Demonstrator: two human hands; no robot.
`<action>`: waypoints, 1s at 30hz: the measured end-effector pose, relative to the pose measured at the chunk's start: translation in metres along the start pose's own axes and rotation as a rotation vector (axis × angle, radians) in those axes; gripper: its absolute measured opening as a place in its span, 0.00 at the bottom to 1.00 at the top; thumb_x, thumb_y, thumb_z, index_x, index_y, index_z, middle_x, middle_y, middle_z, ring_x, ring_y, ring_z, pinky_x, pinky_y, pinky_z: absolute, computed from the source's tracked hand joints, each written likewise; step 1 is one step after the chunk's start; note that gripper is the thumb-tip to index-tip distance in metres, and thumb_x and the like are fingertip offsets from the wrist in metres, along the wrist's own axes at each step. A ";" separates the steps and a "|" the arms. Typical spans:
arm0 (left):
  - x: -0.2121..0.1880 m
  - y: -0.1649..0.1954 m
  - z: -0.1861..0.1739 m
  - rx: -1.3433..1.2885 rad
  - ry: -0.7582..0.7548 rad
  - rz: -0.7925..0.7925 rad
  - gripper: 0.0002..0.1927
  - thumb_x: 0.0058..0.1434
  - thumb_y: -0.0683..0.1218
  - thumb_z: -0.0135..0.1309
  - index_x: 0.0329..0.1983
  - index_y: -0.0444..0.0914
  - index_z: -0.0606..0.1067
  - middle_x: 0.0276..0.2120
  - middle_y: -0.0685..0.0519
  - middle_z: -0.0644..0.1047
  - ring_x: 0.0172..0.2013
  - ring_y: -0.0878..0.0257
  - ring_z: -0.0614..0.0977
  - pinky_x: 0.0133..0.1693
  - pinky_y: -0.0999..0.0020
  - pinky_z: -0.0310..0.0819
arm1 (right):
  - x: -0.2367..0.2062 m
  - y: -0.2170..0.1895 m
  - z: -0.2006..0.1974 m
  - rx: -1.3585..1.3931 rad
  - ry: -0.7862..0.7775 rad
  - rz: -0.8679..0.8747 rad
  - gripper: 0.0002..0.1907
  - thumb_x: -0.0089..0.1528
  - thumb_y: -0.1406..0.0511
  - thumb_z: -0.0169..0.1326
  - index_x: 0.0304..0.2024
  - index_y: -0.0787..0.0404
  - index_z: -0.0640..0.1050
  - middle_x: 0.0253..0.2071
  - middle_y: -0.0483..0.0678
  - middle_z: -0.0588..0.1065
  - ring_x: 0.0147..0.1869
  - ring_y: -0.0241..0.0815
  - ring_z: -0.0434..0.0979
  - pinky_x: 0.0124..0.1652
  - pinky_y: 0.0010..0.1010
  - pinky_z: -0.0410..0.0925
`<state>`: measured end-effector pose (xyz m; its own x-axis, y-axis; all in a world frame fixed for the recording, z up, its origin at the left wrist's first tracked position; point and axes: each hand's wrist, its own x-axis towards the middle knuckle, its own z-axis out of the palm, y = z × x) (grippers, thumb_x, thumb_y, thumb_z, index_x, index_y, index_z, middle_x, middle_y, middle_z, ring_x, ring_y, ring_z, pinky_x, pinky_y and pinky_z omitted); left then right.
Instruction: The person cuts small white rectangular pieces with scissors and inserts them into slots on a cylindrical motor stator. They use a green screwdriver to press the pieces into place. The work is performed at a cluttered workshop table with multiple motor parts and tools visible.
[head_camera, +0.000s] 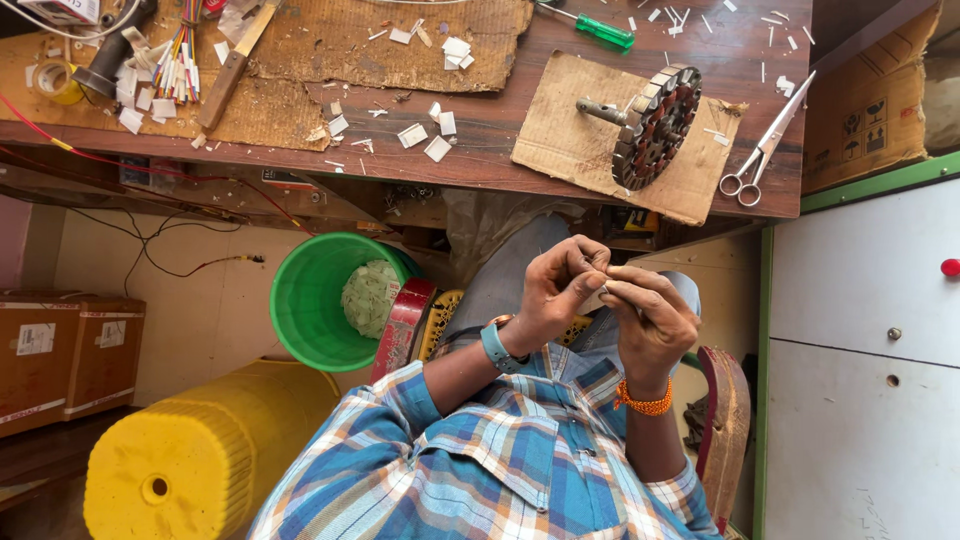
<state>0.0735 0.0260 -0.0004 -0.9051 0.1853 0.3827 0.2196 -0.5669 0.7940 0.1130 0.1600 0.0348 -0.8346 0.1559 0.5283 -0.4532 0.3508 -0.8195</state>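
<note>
Down in the person's lap, both hands meet over a small pale slip (597, 296) that I can barely make out between the fingertips. The left hand (556, 290), with a blue watch (494, 347) on its wrist, has its fingers curled and pinched on one end of that slip; the right hand (650, 312), with an orange bead band (643, 403) at the wrist, pinches the other end, so the two hands touch above the knees. What the slip is made of I cannot tell.

Beyond the hands stands the wooden table (500, 130). On it a round metal motor core (655, 127) with a shaft lies tilted on a piece of cardboard (560, 120), scissors (768, 142) lie just beside that cardboard, and a green-handled screwdriver (598, 29) sits near the far edge. Small white paper pieces (425, 135) are scattered across the wood. Under the table sits a green bucket (310, 300), and near it on the floor a yellow plastic stool (190, 460).
</note>
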 end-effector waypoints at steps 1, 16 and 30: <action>-0.001 -0.001 0.001 -0.023 0.006 0.003 0.11 0.73 0.42 0.56 0.37 0.35 0.68 0.44 0.51 0.74 0.40 0.72 0.73 0.43 0.78 0.70 | 0.000 0.002 -0.001 -0.005 0.008 -0.020 0.07 0.60 0.71 0.67 0.40 0.66 0.82 0.44 0.49 0.81 0.46 0.38 0.81 0.43 0.26 0.74; 0.076 -0.020 0.005 0.691 0.214 0.163 0.36 0.61 0.39 0.61 0.70 0.39 0.61 0.58 0.48 0.70 0.57 0.54 0.76 0.58 0.61 0.77 | 0.099 0.007 -0.014 -0.068 -0.185 0.082 0.02 0.66 0.78 0.59 0.40 0.71 0.80 0.47 0.53 0.79 0.48 0.38 0.82 0.47 0.25 0.78; 0.113 0.013 -0.030 0.796 0.049 0.118 0.29 0.60 0.35 0.60 0.65 0.40 0.69 0.54 0.47 0.77 0.53 0.58 0.83 0.46 0.68 0.87 | 0.150 0.012 0.012 -0.116 -0.230 -0.007 0.02 0.66 0.78 0.60 0.40 0.71 0.80 0.47 0.51 0.80 0.47 0.33 0.80 0.47 0.23 0.75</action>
<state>-0.0368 0.0156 0.0396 -0.8706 0.1136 0.4787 0.4917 0.1650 0.8550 -0.0214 0.1764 0.1021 -0.8870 -0.0559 0.4583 -0.4309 0.4567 -0.7783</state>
